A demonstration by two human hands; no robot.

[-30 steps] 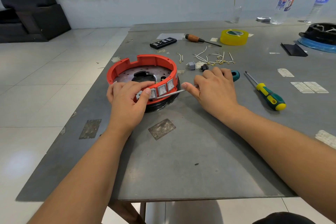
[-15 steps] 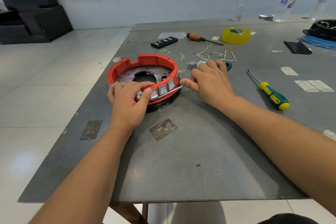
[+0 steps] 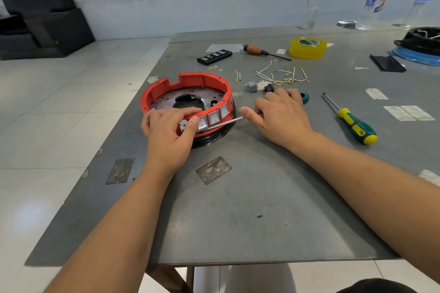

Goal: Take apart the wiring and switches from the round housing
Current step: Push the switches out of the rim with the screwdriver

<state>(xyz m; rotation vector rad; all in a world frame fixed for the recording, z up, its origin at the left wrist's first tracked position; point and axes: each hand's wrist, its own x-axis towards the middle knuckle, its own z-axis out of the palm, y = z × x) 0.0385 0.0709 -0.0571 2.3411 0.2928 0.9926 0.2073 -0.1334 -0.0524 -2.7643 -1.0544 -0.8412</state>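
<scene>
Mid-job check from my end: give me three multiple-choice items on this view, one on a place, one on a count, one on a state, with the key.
1. Where does the yellow tape roll lie?
A. inside the housing
B. on the far part of the table, beyond the loose wires
C. on the floor

2. How many rocker switches show in the red housing wall?
A. one
B. three
C. six

3. What is the right hand doing?
A. gripping a screwdriver whose shaft reaches the switches
B. lying flat and empty
C. holding a bottle

Key: 1 B, it sits past the wires; 2 B, three in a row; 3 A, fingers wrap the handle.
</scene>
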